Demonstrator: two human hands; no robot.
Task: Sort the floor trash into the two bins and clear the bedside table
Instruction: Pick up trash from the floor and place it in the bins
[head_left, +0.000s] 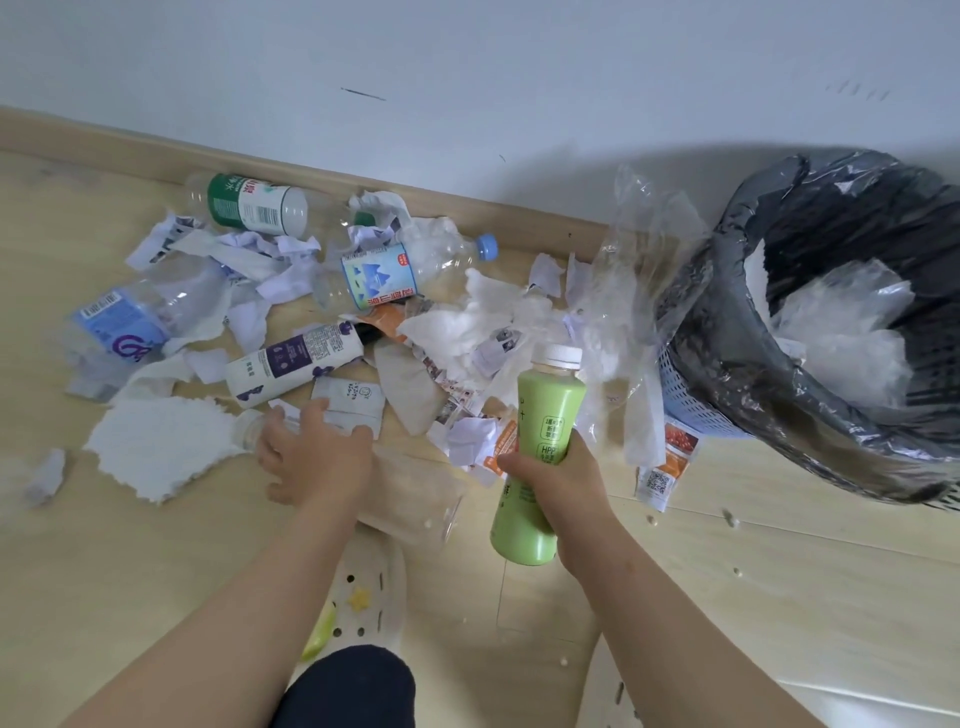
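The floor was seen strewn with torn paper, tissue and plastic bottles, heaped along the skirting board at its far edge. A bin, lined with a dark bag and tipped toward the viewer, stood at the right edge of the heap, with crumpled clear plastic and tissue already inside; no second bin was in view.

A clear bottle lay on its side near the middle of the floor, just in front of a white clog. Its long axis ran from the upper left, where the neck pointed, to the lower right, where the base lay. The left hand was laid across the neck end, fingers spread and curled over it; whether a firm hold was had could not be told.

A green bottle with a white cap was gripped upright around its middle by the right hand, off the floor.

Of the two hands the right was nearer the bin, which lay up and to its right. It was judged that the green bottle would be carried that way, unless bottles belonged in the other bin.
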